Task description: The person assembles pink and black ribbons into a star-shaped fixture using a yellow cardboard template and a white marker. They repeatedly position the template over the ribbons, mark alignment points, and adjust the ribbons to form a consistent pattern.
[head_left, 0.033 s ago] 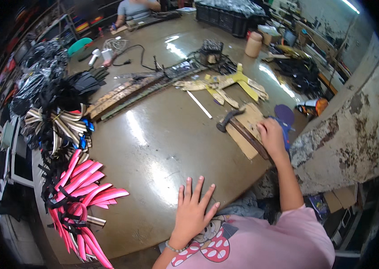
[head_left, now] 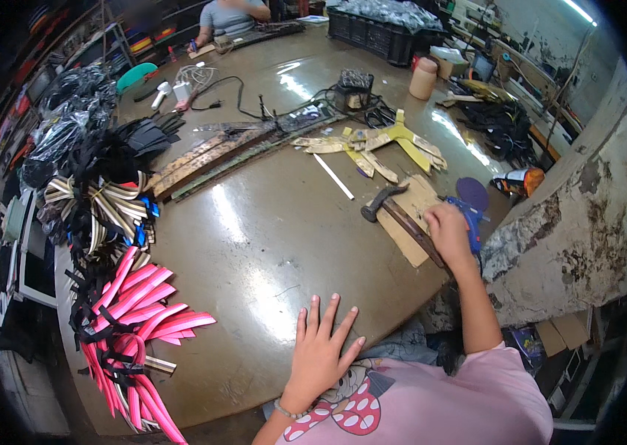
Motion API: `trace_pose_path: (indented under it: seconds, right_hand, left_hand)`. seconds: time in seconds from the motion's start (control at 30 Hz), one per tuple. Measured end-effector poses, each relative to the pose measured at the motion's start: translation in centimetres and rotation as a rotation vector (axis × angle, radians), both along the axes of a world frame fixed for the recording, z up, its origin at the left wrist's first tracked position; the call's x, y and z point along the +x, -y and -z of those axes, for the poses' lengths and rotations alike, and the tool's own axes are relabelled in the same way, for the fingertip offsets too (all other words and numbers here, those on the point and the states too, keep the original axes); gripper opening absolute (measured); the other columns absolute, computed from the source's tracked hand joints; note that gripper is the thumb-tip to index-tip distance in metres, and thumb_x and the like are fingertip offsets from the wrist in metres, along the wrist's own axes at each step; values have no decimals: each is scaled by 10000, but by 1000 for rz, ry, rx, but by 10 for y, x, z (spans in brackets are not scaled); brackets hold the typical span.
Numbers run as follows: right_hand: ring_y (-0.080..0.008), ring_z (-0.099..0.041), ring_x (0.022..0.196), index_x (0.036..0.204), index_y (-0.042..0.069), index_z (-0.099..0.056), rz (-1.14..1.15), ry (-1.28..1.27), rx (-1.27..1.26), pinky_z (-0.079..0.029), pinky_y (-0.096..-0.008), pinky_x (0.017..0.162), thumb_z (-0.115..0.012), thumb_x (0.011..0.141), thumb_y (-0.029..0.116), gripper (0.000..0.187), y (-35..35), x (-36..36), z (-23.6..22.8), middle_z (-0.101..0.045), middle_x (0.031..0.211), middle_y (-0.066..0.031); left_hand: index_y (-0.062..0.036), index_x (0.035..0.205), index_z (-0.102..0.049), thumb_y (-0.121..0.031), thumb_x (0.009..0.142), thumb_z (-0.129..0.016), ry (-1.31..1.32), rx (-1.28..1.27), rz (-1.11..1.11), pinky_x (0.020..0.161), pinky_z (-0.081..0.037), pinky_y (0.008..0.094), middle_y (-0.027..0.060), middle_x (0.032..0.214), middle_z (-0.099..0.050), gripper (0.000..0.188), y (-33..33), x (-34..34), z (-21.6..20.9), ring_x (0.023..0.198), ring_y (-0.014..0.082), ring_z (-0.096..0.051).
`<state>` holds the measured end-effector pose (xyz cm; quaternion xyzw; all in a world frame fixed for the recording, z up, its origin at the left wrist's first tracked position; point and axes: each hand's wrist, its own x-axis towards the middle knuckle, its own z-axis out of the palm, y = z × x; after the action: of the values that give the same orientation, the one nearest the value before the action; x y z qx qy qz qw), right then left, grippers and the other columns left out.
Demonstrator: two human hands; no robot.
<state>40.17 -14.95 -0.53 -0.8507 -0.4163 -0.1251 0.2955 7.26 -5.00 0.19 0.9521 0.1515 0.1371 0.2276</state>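
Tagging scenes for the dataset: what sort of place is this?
Probably a small workshop: a hammer and a heap of pink straps lie on a large table, with another person at its far side.

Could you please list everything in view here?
table: one, brown, centre
hammer: one, brown handle, on cardboard
cardboard: one, tan, under hammer
tool: one, blue, right side
disc: one, purple, beyond tool
cut pieces: several, yellow, beyond hammer
strip: one, white, left of hammer
bars: uncounted, brown, mid-table
straps: bundle, pink, near left
striped straps: bundle, cream, left edge
jar: one, peach, far right
crate: one, black, far edge
person: one, grey shirt, far side
other clutter: uncounted, mixed, around
left hand: one, bare, flat on table
right hand: one, bare, beside hammer handle
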Motion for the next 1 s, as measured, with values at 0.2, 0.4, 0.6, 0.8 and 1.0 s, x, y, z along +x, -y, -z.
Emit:
trace_pose_path:
  seconds: [0.2,0.4,0.6,0.8,1.0]
  right_hand:
    - [-385,-612,911,851,-19,-664,98,31,95,-480,-468,812,-643,865,41,66,-2,-2,-5,-657,885,-200]
    - [-375,-612,904,829,-11,-670,109,62,-6,-483,-468,804,-667,853,71,85,-8,-9,-7,-658,894,-189]
    - [-372,-608,922,856,-7,-661,157,-11,-35,-485,-471,794,-679,849,85,93,-11,-13,-5,-644,900,-188]
    - [-388,-600,936,888,-3,-653,160,-89,21,-479,-481,812,-663,855,83,93,-11,-6,-1,-635,935,-196]
    - [-384,-576,980,865,18,-665,188,-117,-88,-448,-496,887,-614,849,37,56,-6,-14,10,-634,940,-204]
  left_hand:
    - [-169,1399,-562,-423,931,-617,19,16,-2,1140,-259,598,197,1506,-429,535,0,-1,2,1398,482,-342]
    - [-163,1404,-555,-426,935,-613,29,35,1,1140,-266,596,207,1513,-420,541,0,-1,4,1388,489,-353]
    - [-165,1406,-552,-426,933,-616,28,35,0,1142,-261,596,206,1512,-421,545,1,0,3,1390,485,-350]
    - [-161,1394,-567,-431,930,-619,10,22,-3,1144,-248,597,199,1512,-424,540,1,1,3,1403,471,-342]
    - [-141,1369,-592,-408,926,-629,-37,32,1,1154,-220,594,212,1511,-420,518,1,2,1,1415,491,-312]
